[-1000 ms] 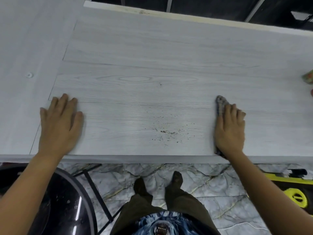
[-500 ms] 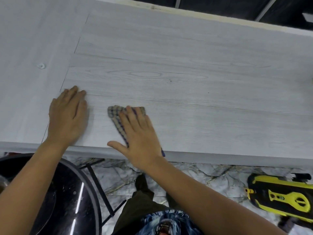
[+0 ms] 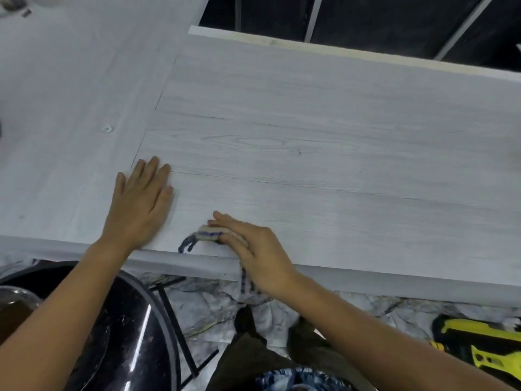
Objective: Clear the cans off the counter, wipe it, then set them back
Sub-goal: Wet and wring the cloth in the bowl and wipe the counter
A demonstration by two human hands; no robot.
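No cans show in the head view. The pale wood-grain counter [image 3: 310, 165] fills the middle. My left hand [image 3: 141, 198] lies flat on it near the front edge, fingers straight. Just to its right, my right hand [image 3: 253, 249] presses a checked blue and beige cloth [image 3: 208, 235] against the counter's front edge with fingers stretched out. Part of the cloth hangs down over the edge below my palm.
A round black glass-topped table [image 3: 127, 320] stands below the counter at the lower left. A yellow and black tool [image 3: 479, 342] lies on the marble floor [image 3: 203, 306] at the lower right. A dark gap runs behind the counter's back edge. A blurred object [image 3: 14, 7] sits at the top left corner.
My right hand swept the cloth from the right side leftward along the front edge, up beside my left hand. The crumbs seen earlier are gone. My left hand stayed put.
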